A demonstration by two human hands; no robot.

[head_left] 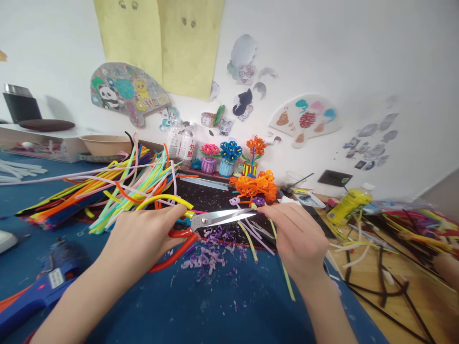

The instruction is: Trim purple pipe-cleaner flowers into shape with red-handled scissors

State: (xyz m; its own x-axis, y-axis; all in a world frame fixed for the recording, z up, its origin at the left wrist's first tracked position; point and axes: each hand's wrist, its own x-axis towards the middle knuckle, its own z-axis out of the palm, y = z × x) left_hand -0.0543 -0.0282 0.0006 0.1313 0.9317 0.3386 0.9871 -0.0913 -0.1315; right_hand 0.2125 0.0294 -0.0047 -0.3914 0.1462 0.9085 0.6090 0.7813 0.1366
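Note:
My left hand point(143, 234) is closed around the handles of a pair of scissors point(218, 218), one handle red. A thick yellow curve arches over this hand; I cannot tell whether it belongs to the handles. The blades point right, nearly together, their tips touching or close to my right fingertips. My right hand point(296, 234) pinches a pale yellow-green pipe cleaner point(287, 279), whose tail hangs below the hand. A small purple flower point(258, 201) sits just beyond the fingertips. Below the blades lie purple fuzz clippings point(208, 258) on the blue mat point(215, 310).
Bundles of coloured pipe cleaners point(96, 191) lie on the left, near a blue glue gun point(39, 291). Orange flowers point(258, 186) and several potted flowers point(231, 157) stand behind. At right are a yellow bottle point(349, 205), dark strips point(382, 277) and another person's hand point(446, 267).

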